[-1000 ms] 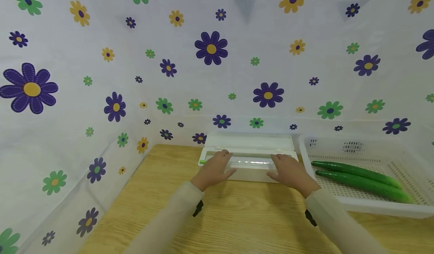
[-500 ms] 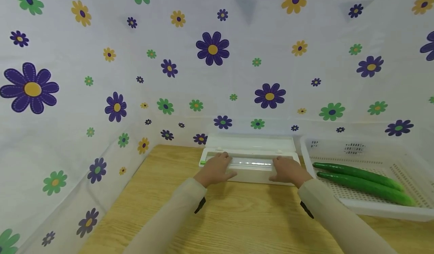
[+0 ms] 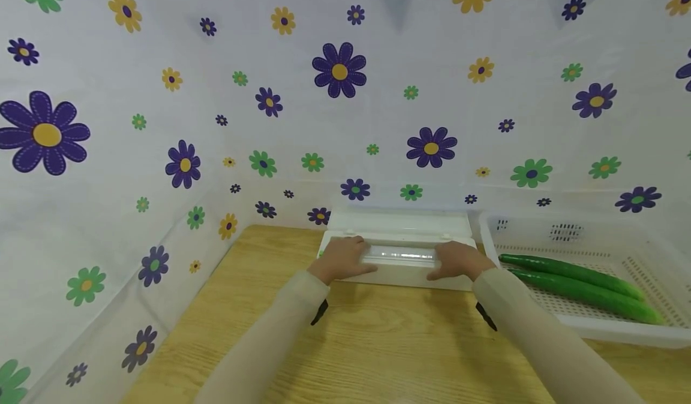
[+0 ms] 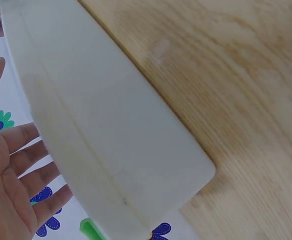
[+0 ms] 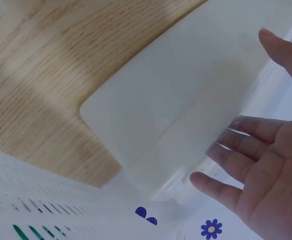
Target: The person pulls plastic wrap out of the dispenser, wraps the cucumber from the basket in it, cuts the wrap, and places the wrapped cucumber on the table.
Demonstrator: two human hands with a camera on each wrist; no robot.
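Observation:
A long white plastic-wrap dispenser [image 3: 402, 276] lies on the table, its lid [image 3: 399, 220] raised at the back. Inside shows a roll of clear film [image 3: 405, 253]. My left hand [image 3: 341, 258] is over the dispenser's left part, fingers extended toward its far rim and thumb apart. A bit of green plastic [image 4: 90, 229] pokes out at that end. Over the right part is my right hand [image 3: 456, 259]. In the right wrist view its nearly straight fingers [image 5: 248, 145] reach the clear film along the far side, thumb held away. Just where the left fingertips touch is hidden.
Right of the dispenser stands a white perforated basket [image 3: 621, 330] holding two cucumbers [image 3: 585, 295]. Its side wall is close to the dispenser's right end. Behind and to the left hangs a flower-printed sheet [image 3: 291, 122]. The wooden table [image 3: 378, 350] extends toward me.
My right hand has moved a little left and inward over the dispenser. The left hand has shifted only slightly. Basket and cucumbers keep their places; the head view has tilted a little.

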